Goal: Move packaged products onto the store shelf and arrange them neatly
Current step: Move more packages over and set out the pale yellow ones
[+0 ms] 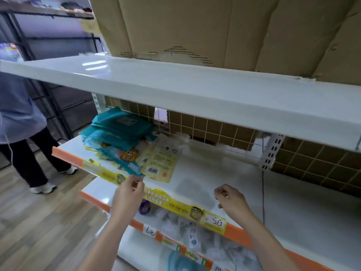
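Stocking is only partly done: a loose heap of teal packages [119, 132] and a yellow packet [160, 163] lies at the left end of the middle shelf [254, 184], overlapping and skewed, not yet squared. Left hand [130, 189] pinches the near corner of the lowest teal package at the shelf edge. Right hand [229, 196] hovers over bare shelf, fingers curled, holding nothing visible. Most of this shelf is bare; judged early stage. White metal shelving with orange price rail [238, 230]; cardboard [195, 26] behind; wood-look floor [39, 222]; another person [19, 114] stands left.
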